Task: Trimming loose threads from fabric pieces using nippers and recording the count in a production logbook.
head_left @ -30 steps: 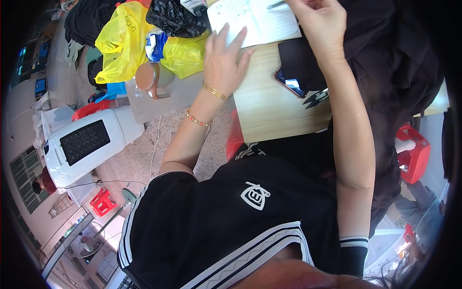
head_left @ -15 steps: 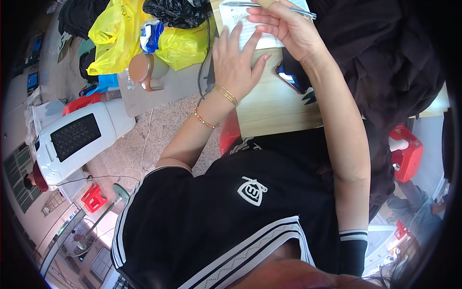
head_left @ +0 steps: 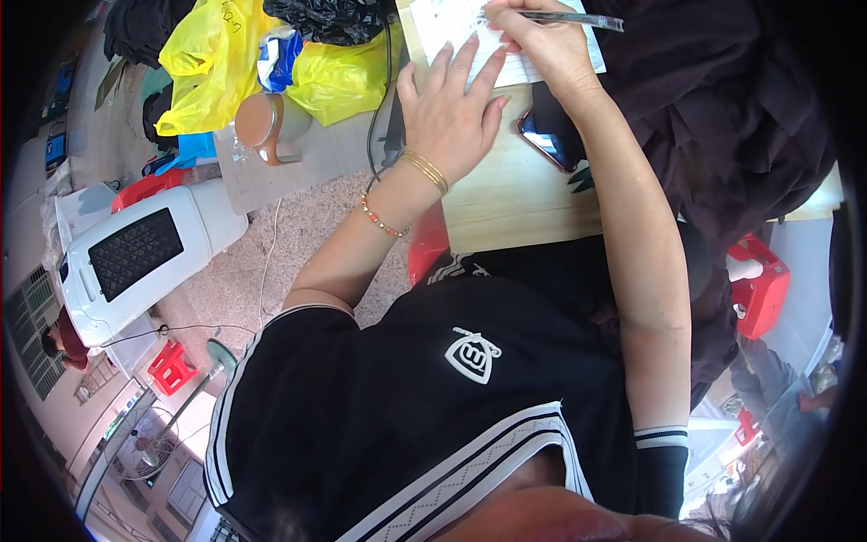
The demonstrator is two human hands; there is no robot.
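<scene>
At the far edge of the wooden table [head_left: 506, 208] lies a white sheet of paper [head_left: 573, 65] with writing on it. My left hand [head_left: 452, 113] rests flat with spread fingers, its fingertips on the paper's lower left part. My right hand [head_left: 551, 47] is closed around a clear pen [head_left: 587, 20] over the sheet, the pen lying nearly level with its end toward the right. A phone [head_left: 546, 140] lies on the table under my right forearm, partly covered.
Dark cloth [head_left: 722, 108] is heaped at the right. To the left are yellow plastic bags [head_left: 217, 72], a black bag [head_left: 334, 20] and a lidded cup [head_left: 262, 126]. A black cable [head_left: 386, 99] runs beside my left hand. A red stool [head_left: 763, 289] stands right.
My right hand has moved down and in onto the paper, its fingers closing from a looser, opened hold to a writing grip on the pen. My left hand has stayed nearly in place.
</scene>
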